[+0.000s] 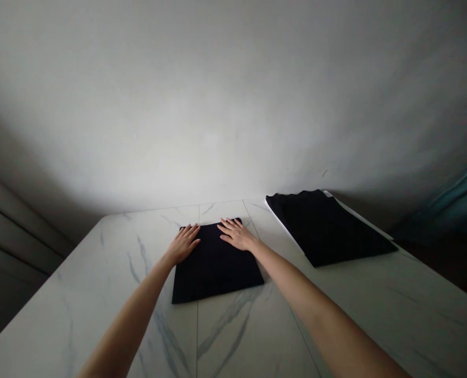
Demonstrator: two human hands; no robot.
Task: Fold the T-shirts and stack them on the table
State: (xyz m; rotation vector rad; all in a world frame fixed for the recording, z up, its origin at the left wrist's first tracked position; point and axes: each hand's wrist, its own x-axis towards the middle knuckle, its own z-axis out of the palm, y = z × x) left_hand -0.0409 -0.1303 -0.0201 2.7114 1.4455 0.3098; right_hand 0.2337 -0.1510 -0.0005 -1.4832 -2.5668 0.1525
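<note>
Head view, left to right: dark grey horizontal panels [12, 231] ran well left of the left hand's fingers, beyond the edge of a white marble-patterned tabletop [79, 310]. The left hand [184, 244] lay flat, its fingers [189, 231] spread and released, grasping nothing, their tips resting on the far left corner of a folded black garment [215, 268]. That garment sat between the two hands, mostly on the near side of the fingertips, across a seam in the tabletop. The right hand [237, 234] lay the same way, its fingers [229, 227] open and unclenched on the far right part of the cloth. Well right of those fingers, a second black garment [328, 228] lay at a slant on a white-edged sheet [284, 233] of uncertain kind, with teal fabric [446, 210] further right. The main risk was friction: any drag of the fingers could have rucked or shifted the folded layers. The dim light and black cloth would have hidden such a crease. The slanted second garment, close to the tabletop's far edge, could have slid if knocked.
</note>
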